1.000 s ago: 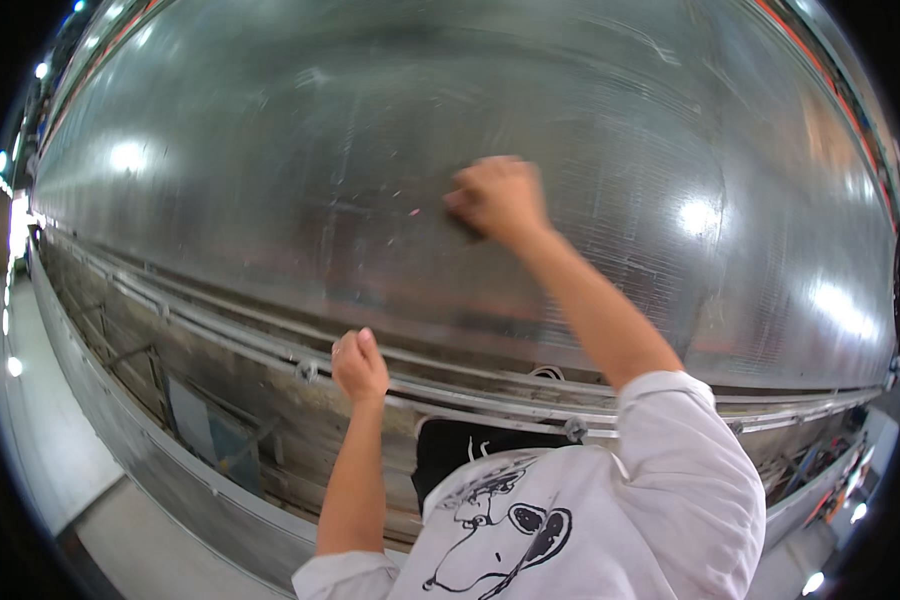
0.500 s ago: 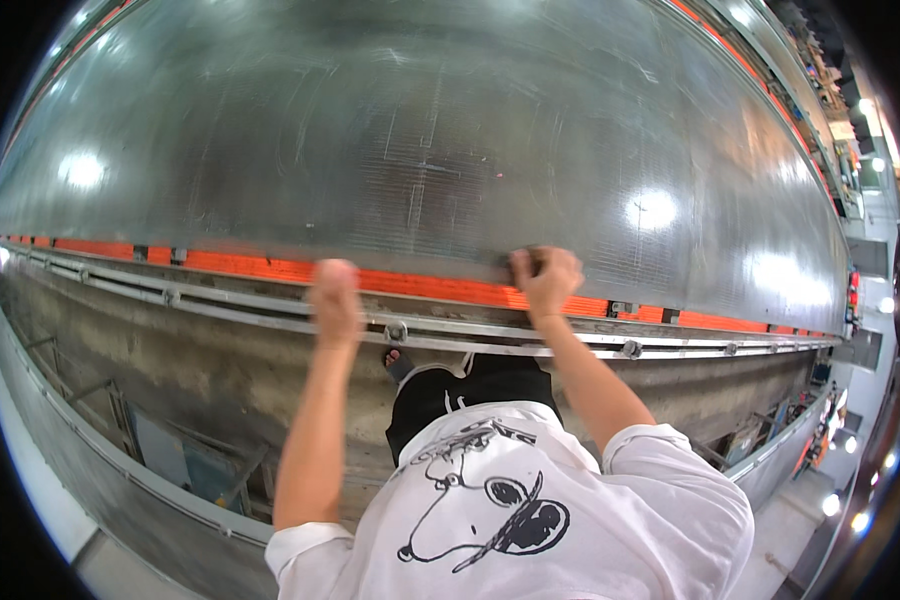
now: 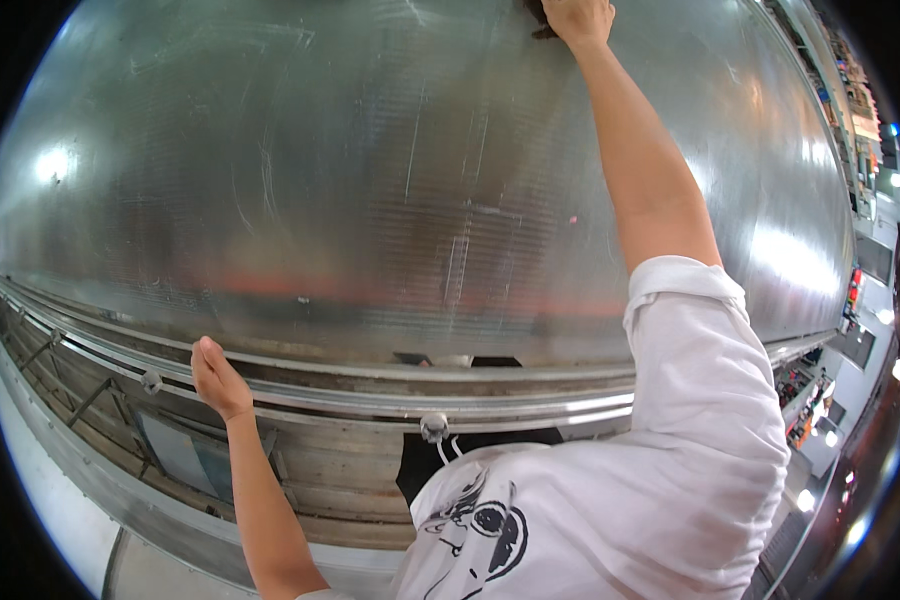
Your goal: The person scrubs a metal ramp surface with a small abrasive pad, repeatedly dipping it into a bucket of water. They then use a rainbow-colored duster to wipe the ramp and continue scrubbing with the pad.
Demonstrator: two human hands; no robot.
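Two hands working on a big scratched metal sheet.
The left hand [image 3: 220, 378], at 8 o'clock, is gripping the near metal rail [image 3: 370, 400], fingers curled over its edge. Farther off, at 12 o'clock, the right hand [image 3: 578, 18] is pressing a dark pad [image 3: 538, 12], fingers clenched around it, against the metal sheet [image 3: 370, 200], which is filling the view.

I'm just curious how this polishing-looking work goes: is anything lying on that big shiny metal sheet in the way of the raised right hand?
Nothing visible does. The right hand presses a dark object, mostly hidden, against the metal sheet, whose surface shows only scratches and reflections. The left hand rests on the rail at its near edge.
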